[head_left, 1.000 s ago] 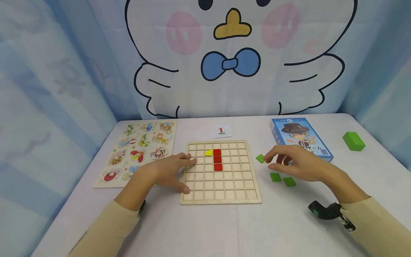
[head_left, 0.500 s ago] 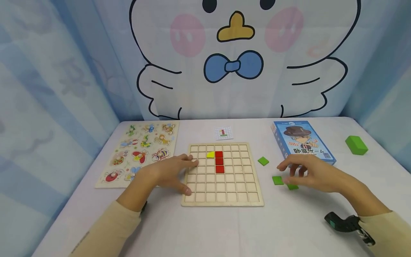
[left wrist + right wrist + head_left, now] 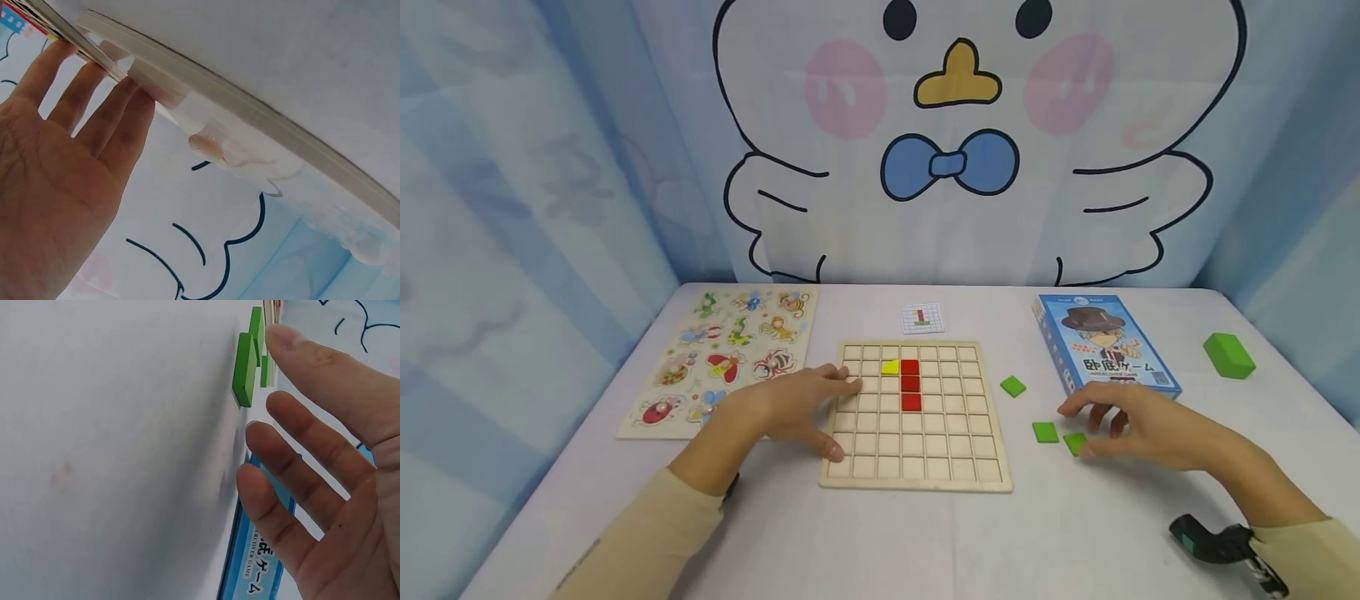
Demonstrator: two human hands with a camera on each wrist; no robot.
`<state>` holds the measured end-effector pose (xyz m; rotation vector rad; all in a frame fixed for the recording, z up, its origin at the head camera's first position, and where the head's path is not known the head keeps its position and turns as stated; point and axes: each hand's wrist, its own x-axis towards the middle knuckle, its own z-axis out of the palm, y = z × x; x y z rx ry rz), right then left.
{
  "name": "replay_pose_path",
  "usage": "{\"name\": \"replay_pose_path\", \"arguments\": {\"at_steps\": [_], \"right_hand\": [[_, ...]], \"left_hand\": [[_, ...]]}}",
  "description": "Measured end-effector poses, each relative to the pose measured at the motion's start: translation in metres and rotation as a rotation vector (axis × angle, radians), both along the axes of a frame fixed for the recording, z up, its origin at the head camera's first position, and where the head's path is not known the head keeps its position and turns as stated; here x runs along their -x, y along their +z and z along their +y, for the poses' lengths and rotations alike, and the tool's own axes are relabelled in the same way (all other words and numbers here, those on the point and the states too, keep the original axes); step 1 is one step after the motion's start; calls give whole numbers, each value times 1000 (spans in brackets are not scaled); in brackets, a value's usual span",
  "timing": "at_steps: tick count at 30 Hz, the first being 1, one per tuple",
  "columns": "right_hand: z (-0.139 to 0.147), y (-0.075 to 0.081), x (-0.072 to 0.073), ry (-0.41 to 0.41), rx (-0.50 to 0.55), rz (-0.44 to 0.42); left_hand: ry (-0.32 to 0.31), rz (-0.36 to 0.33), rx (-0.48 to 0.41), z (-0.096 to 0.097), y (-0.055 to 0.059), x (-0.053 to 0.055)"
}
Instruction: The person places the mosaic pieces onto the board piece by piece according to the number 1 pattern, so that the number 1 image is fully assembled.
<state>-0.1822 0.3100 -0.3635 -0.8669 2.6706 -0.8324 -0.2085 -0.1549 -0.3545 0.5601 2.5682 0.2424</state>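
Note:
My left hand (image 3: 790,404) rests at the left edge of a wooden grid board (image 3: 951,454), its fingers and thumb spread along that edge. In the left wrist view its straight fingertips meet the board's side. On the grid sit a column of red squares (image 3: 911,384) and a yellow piece (image 3: 891,367) with a slanted side. My right hand (image 3: 1150,425) hovers right of the board, fingers loosely bent and holding nothing. Its thumb is beside the nearest green tile (image 3: 1073,443); contact is unclear. Two more green tiles lie close by, a middle tile (image 3: 1045,432) and a farther tile (image 3: 1012,386).
A small patterned card (image 3: 922,318) lies behind the board. At left is an insect puzzle board (image 3: 752,337), partly under the left arm's line. A blue game box (image 3: 1101,333) stands behind the right hand, with a green block (image 3: 1228,356) farther right.
My right hand has moved away from the farther green tile, rightward and nearer to me, to the nearest tile. The left hand stays on the board's edge. The head view has shifted slightly.

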Motion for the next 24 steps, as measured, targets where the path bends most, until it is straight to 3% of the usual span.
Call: {"name": "replay_pose_path", "arguments": {"at_steps": [12, 24], "right_hand": [[7, -10, -3, 5, 9, -12], [7, -9, -6, -3, 1, -1]], "left_hand": [[-13, 5, 10, 0, 0, 0], [-18, 8, -10, 3, 1, -1]]}}
